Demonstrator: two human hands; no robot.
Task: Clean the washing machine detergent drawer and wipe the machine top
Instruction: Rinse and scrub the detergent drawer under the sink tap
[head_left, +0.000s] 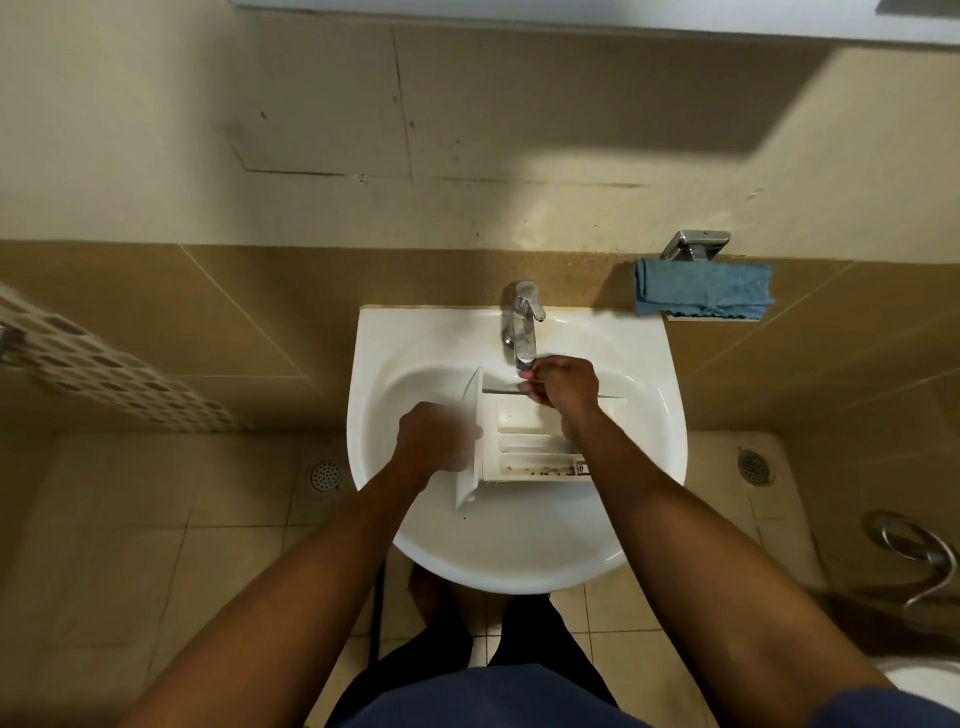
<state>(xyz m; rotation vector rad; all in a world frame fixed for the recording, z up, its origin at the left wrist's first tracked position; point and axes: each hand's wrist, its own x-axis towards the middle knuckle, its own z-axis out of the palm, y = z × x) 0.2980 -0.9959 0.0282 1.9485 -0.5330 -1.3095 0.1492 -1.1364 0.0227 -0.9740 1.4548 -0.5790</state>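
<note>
Beige-tiled bathroom, white wash basin (375, 344), detergent drawer (524, 442) held over its bowl, left hand (436, 441) gripping the front panel, right hand (563, 387) curled at the far edge under the tap (522, 327), grip unclear, blue cloth (701, 288) beyond the right hand.

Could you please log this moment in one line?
drawer in sink | left hand grips drawer front | right hand at drawer rim under tap

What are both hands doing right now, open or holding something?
Left hand: grips the detergent drawer by its front panel.
Right hand: grips the drawer's far edge under the tap.
</note>
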